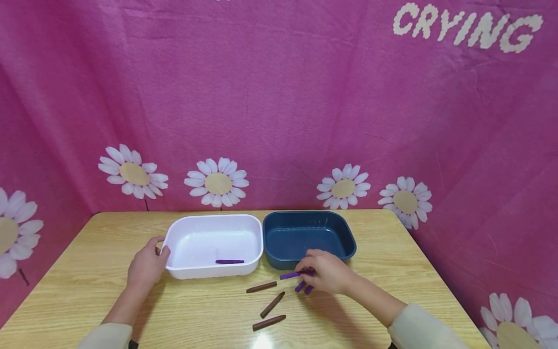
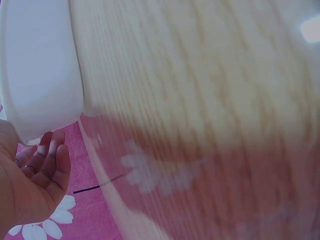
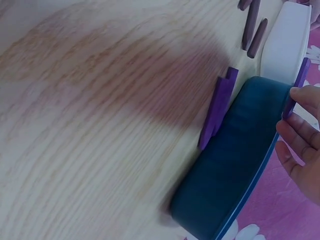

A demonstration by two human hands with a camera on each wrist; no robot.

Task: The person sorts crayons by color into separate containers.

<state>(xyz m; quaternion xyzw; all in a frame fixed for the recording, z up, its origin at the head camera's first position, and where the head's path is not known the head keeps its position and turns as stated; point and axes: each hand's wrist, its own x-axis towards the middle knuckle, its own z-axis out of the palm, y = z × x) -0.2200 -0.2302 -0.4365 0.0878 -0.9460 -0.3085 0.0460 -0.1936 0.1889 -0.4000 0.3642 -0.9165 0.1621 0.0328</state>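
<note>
My left hand point(image 1: 147, 265) grips the left rim of a white plastic tub point(image 1: 187, 272), its thumb over the edge; in the left wrist view the fingers point(image 2: 52, 167) curl under the tub's corner. One purple crayon point(image 1: 229, 261) lies inside that tub. With thumb and fingertips my right hand point(image 1: 327, 272) pinches another purple crayon point(image 3: 300, 85), held just above the front rim of a dark blue tub point(image 3: 240, 150). Below that hand, two purple crayons point(image 3: 214, 112) lie side by side on the table, partly hidden by it in the head view.
Three brown crayons, a back one point(image 1: 261, 287), a middle one point(image 1: 272, 305) and a front one point(image 1: 269, 323), lie on the wooden table point(image 1: 209, 315) before the tubs. The tubs stand side by side near the back edge. Behind hangs a pink flowered curtain point(image 1: 279, 106).
</note>
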